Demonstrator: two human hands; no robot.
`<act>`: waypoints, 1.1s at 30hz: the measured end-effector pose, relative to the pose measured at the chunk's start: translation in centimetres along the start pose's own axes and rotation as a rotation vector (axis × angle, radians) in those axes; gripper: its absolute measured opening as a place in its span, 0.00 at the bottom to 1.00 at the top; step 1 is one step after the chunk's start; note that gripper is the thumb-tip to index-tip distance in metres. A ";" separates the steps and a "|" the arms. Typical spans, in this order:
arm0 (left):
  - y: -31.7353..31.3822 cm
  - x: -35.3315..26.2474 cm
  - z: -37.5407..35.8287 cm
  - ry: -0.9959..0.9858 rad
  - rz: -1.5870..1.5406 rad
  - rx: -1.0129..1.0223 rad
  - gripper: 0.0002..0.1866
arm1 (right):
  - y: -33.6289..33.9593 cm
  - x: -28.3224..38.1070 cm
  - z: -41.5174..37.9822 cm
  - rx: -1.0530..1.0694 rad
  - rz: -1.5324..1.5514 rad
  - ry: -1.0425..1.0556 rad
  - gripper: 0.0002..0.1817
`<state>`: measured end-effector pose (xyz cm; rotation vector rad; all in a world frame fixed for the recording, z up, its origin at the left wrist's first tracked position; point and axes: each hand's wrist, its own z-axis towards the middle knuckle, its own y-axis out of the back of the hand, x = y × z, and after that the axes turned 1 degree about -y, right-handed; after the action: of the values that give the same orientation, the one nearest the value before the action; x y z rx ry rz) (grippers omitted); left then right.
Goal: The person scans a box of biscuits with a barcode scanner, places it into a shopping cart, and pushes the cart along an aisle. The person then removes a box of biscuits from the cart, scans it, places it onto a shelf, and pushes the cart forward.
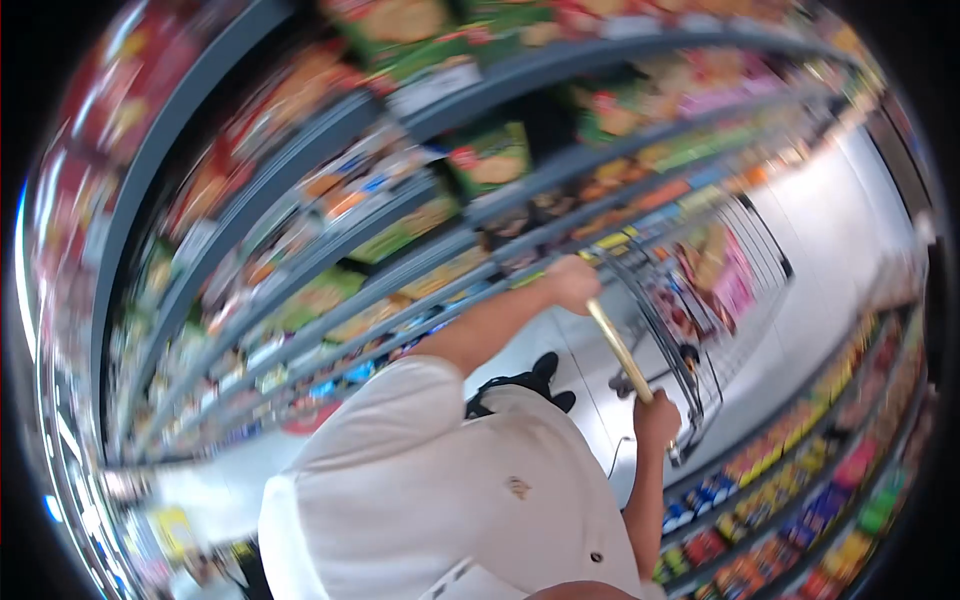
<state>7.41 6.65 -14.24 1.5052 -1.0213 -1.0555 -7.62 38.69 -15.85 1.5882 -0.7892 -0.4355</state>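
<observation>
A shopping cart (pixel 655 325) stands in front of me, tilted in the view, with a yellowish push handle (pixel 618 350). My left hand (pixel 573 284) is closed around the handle's upper-left end. At its lower-right end, my right hand (pixel 657 418) also grips the bar, fingers wrapped round it. Inside the wire basket lie a pink package (pixel 737 280) and a tan package (pixel 708 258). Other goods in the cart are too blurred to name.
Shelves (pixel 440 115) full of colourful packets rise along the left and top. More stocked shelves (pixel 790 480) curve along the lower right. A pale tiled floor (pixel 830 220) runs between them beyond the cart. My dark shoes (pixel 545 370) show below.
</observation>
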 end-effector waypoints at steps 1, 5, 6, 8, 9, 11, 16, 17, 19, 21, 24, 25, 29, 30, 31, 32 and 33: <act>-0.4 0.2 -0.4 0.012 -0.019 -0.009 0.15 | 0.0 0.5 -0.4 -0.056 -0.002 0.020 0.17; -0.4 0.0 -1.3 -0.014 -0.042 -0.033 0.15 | 0.7 1.2 -1.2 -0.021 -0.028 0.042 0.19; -0.4 -0.1 -1.6 -0.016 -0.043 -0.052 0.15 | 0.8 1.3 -1.4 -0.023 -0.034 0.047 0.19; -0.7 0.0 -2.1 -0.026 -0.038 -0.089 0.15 | 0.8 1.6 -1.7 -0.030 -0.044 0.052 0.19; -0.9 0.0 -2.3 -0.040 -0.028 -0.111 0.15 | 0.6 1.7 -1.9 -0.032 -0.049 0.053 0.19; -1.1 0.0 -2.5 -0.017 -0.047 -0.084 0.15 | 0.2 1.8 -2.1 -0.046 -0.059 0.056 0.20; -0.8 0.1 -3.7 -0.028 -0.104 -0.128 0.14 | -0.7 2.1 -2.7 -0.098 -0.107 0.049 0.20; -1.2 0.2 -3.7 -0.028 -0.112 -0.132 0.14 | -0.9 2.1 -2.8 -0.105 -0.119 0.040 0.20; -2.0 0.5 -3.8 -0.033 -0.133 -0.137 0.12 | -1.1 2.8 -2.9 -0.114 -0.139 0.028 0.19; -2.3 0.9 -4.5 -0.038 -0.155 -0.179 0.11 | -1.2 3.1 -3.4 -0.112 -0.162 0.001 0.19; -3.4 0.9 -4.6 -0.097 -0.173 -0.228 0.09 | -1.4 3.1 -3.9 -0.068 -0.185 -0.035 0.17; -3.2 1.0 -4.8 -0.114 -0.172 -0.195 0.09 | -1.6 3.1 -4.3 -0.066 -0.174 -0.029 0.17; -2.2 1.0 -6.8 -0.104 -0.195 -0.141 0.10 | -1.7 3.9 -5.7 -0.068 -0.156 -0.069 0.17; -2.1 1.0 -7.0 -0.117 -0.195 -0.137 0.10 | -1.9 4.1 -5.9 -0.071 -0.155 -0.068 0.17; -2.1 1.1 -7.4 -0.123 -0.192 -0.132 0.10 | -2.1 4.3 -6.2 -0.072 -0.151 -0.061 0.17; -2.2 1.2 -7.8 -0.125 -0.189 -0.126 0.11 | -2.5 4.3 -6.5 -0.074 -0.147 -0.062 0.18; -2.2 1.2 -8.2 -0.129 -0.190 -0.128 0.11 | -2.6 4.4 -6.8 -0.076 -0.144 -0.062 0.18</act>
<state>15.78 7.84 -15.55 1.4654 -0.8930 -1.3416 0.68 40.47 -16.41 1.5725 -0.6986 -0.6144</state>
